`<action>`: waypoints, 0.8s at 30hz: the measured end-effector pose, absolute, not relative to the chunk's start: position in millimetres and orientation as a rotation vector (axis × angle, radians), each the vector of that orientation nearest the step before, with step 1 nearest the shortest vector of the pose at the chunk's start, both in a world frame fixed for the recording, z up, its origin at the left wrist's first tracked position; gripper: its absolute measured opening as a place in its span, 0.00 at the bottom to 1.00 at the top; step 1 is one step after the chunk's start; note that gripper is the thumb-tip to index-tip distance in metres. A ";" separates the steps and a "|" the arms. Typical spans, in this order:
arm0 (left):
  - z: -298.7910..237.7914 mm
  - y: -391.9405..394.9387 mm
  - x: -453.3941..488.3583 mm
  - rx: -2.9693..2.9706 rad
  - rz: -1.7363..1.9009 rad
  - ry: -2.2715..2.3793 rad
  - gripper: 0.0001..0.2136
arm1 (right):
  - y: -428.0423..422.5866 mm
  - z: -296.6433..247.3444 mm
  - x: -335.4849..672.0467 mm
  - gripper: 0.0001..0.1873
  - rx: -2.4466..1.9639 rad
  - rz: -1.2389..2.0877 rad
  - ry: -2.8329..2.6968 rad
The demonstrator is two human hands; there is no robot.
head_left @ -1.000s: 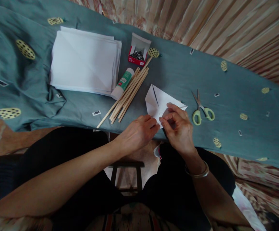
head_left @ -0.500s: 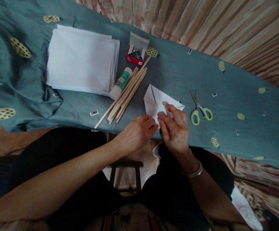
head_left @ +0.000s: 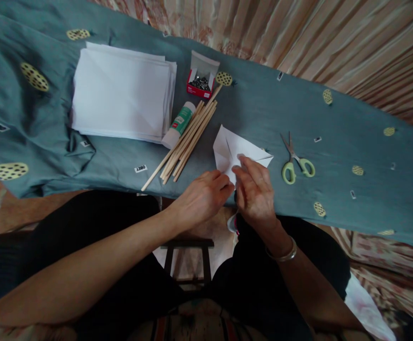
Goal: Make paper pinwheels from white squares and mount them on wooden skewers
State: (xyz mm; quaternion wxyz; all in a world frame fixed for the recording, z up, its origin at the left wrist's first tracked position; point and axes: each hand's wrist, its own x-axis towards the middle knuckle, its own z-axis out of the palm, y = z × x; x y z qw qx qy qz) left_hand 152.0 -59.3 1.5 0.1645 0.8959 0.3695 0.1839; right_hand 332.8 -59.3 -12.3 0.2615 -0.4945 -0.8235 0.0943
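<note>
A folded white paper piece (head_left: pixel 233 148) lies on the teal cloth (head_left: pixel 334 142) near the front edge. My left hand (head_left: pixel 202 196) pinches its near corner, fingers curled together. My right hand (head_left: pixel 254 189) rests on the paper's right part, fingers bent and pressing a fold down against the cloth. Both hands meet at the paper's lower corner, which they hide.
A stack of white sheets (head_left: pixel 121 92) lies at the back left. A glue stick (head_left: pixel 178 124), a bundle of wooden sticks (head_left: pixel 185 139) and a red box of pins (head_left: pixel 201 80) sit left of the paper. Green-handled scissors (head_left: pixel 295 163) lie to its right.
My right hand's fingers have slid left and up across the paper, flattening the fold. The left hand stays at the corner.
</note>
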 end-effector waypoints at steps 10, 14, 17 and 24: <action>2.2 -58.7 151.7 2.567 0.509 1.048 0.08 | -59.1 -12.3 335.9 0.18 -1.320 0.211 -2.191; 2.5 -58.6 152.1 2.561 0.515 1.056 0.08 | -58.8 -14.2 336.3 0.19 -1.319 0.201 -2.241; 2.9 -58.1 152.5 2.554 0.502 1.057 0.08 | -58.5 -15.4 334.7 0.20 -1.328 0.240 -2.265; 3.4 -57.0 152.4 2.548 0.466 1.056 0.09 | -50.5 3.9 339.7 0.18 -1.337 0.307 -2.239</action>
